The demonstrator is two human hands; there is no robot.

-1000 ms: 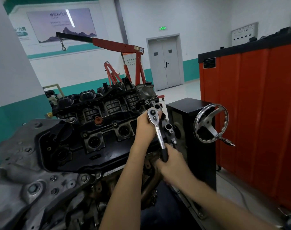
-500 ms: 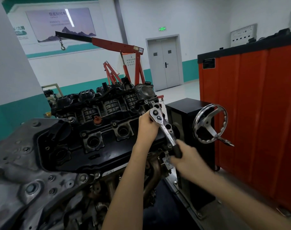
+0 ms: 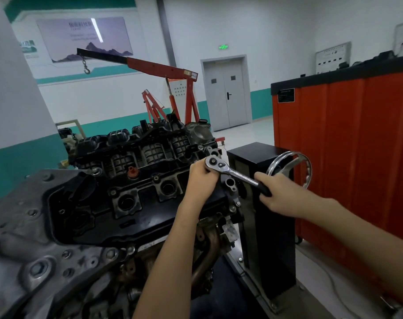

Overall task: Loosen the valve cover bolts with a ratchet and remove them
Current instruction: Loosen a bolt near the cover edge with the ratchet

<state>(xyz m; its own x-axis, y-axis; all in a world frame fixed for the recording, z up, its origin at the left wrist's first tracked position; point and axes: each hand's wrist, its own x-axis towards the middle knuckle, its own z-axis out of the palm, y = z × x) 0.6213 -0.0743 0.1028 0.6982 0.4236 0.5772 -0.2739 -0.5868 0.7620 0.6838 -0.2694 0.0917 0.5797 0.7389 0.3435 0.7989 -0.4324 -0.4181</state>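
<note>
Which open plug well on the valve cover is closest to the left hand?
The nearer well sits directly beside the left hand, below-right of the red cap; the other well lies farther left in the picture.

Head-worn wide camera looks forward and down, near the valve cover (image 3: 150, 217).

Left hand (image 3: 201, 178), right hand (image 3: 279, 195), both curled
</note>
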